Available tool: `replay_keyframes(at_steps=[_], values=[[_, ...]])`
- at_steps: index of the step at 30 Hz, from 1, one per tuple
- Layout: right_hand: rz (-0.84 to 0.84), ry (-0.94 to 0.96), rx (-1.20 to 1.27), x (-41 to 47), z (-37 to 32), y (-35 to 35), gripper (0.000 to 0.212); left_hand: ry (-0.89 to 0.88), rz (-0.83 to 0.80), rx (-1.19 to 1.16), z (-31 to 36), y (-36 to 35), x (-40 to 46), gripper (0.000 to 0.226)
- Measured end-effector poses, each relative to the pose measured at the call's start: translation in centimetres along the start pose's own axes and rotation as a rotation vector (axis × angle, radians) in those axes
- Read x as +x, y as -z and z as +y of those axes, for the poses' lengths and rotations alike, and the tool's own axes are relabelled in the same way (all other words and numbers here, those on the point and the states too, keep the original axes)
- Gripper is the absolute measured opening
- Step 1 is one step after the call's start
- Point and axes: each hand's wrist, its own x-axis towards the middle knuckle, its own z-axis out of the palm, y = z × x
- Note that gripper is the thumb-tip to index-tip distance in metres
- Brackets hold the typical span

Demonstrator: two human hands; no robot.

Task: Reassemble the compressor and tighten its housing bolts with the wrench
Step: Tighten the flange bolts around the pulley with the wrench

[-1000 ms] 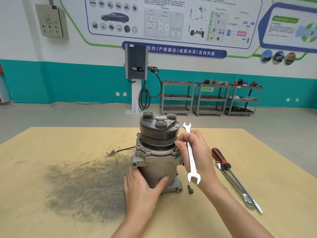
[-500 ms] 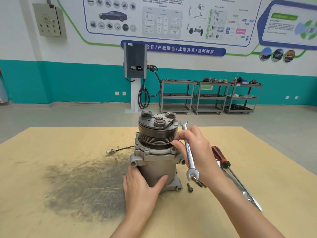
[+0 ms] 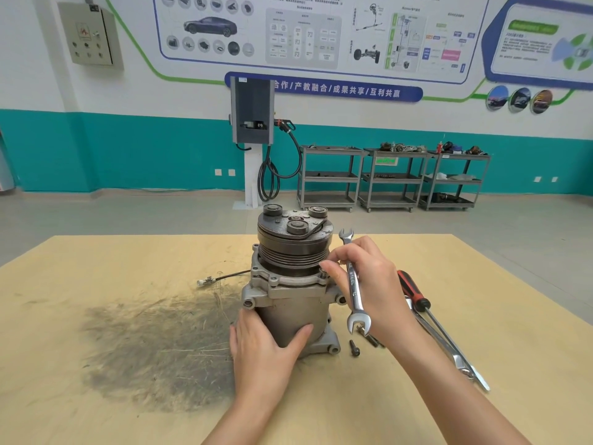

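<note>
One compressor (image 3: 290, 290) is stood upright near the middle of the tabletop (image 3: 96, 284), pulley end up, with three round bosses seen on its top plate. The lower body is gripped by the left hand (image 3: 263, 348), thumb wrapped to the right side, fingers curled round the left. One wrench (image 3: 353, 281), open at both ends, is held roughly upright in the right hand (image 3: 369, 284), tucked against the palm; the lower end is hung just above the tabletop. A bolt (image 3: 323, 273) at the housing flange is pinched by the right thumb and forefinger tips, though the bolt itself is mostly hidden. One loose bolt (image 3: 354, 347) is lain on the tabletop just right of the base; at least two more small dark pieces (image 3: 372, 340) are seen beside it, partly covered by the wrench end. One red-handled screwdriver (image 3: 414, 290) and one longer chrome tool (image 3: 449, 351) are lain side by side to the right, touching. One wire (image 3: 224, 277) with a connector is trailed left from the compressor. One dark smear (image 3: 154, 342) is spread over the left tabletop. Three carts (image 3: 327, 178) are lined along the far wall, beside one charger (image 3: 253, 114).
</note>
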Motion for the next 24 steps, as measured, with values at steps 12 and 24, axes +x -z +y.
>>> replay_keyframes(at_steps=[12,24], values=[[0.004,0.001,-0.026,-0.1,-1.0,0.2,0.015,0.008,0.001,0.02,0.0,0.0,0.0,0.084],[0.101,-0.029,0.012,-0.4,-0.9,-0.3,0.025,0.003,0.004,0.007,0.1,0.0,0.0,0.086]])
